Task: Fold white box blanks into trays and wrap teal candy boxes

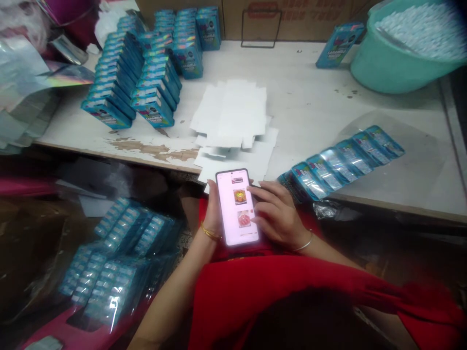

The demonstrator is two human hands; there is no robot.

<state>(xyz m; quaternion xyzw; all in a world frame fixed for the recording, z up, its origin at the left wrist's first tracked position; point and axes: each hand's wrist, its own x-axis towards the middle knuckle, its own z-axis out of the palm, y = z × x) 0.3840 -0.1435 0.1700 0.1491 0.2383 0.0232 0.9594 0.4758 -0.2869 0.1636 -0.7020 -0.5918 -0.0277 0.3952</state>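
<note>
A smartphone (237,206) with a lit screen showing pictures rests over my lap, just below the table's front edge. My left hand (212,210) grips its left side, fingers wrapped behind it. My right hand (276,214) lies along its right side with a finger touching the screen. Both wrists wear thin bangles. Flat white carton blanks (233,116) lie stacked on the table just beyond the phone.
Rows of upright blue boxes (142,73) stand at the table's back left. A fanned strip of blue packets (343,160) lies at the right. A teal tub (401,53) of white pieces sits at the back right. Wrapped blue packs (116,257) lie lower left.
</note>
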